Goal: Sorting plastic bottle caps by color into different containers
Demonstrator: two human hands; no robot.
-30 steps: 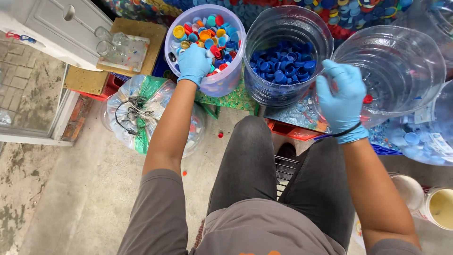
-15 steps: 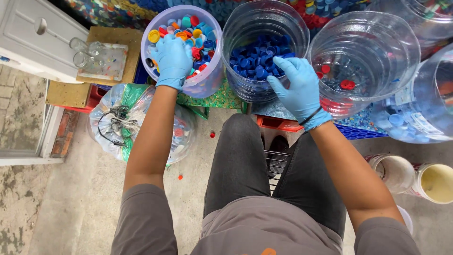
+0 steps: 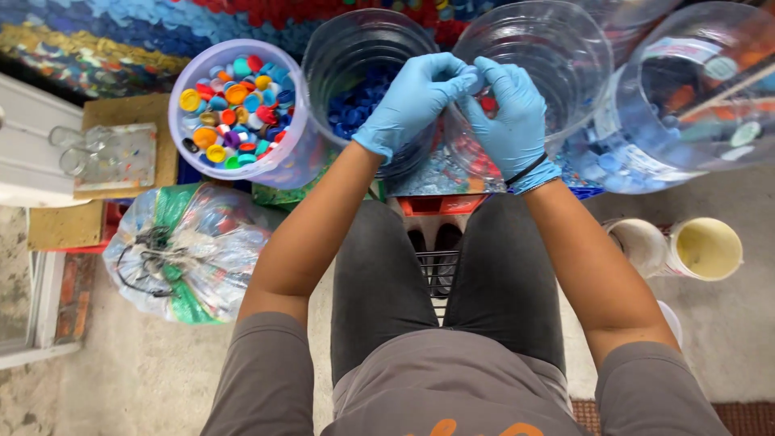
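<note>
Both my hands wear blue gloves and meet fingertip to fingertip above the rims of two clear jars. My left hand [image 3: 416, 101] hovers over the jar of blue bottle caps [image 3: 355, 113], its fingers curled toward the right hand. My right hand [image 3: 510, 117] is over the jar holding a few red caps [image 3: 557, 48], fingers bent against the left fingertips. Whatever sits between the fingertips is hidden. A lilac tub of mixed coloured caps [image 3: 284, 165] stands to the left, apart from both hands.
A large clear jar with blue caps [image 3: 686, 89] lies at the right. A tied plastic bag [image 3: 182, 254] sits on the floor at left, glass mugs [image 3: 105, 153] behind it. Two paint-stained cups [image 3: 706, 246] stand at right. A red crate [image 3: 440, 206] is under the jars.
My left hand has left the mixed-cap tub and swung right; my right hand has moved up and left. The two now touch between the blue-cap and red-cap jars.
</note>
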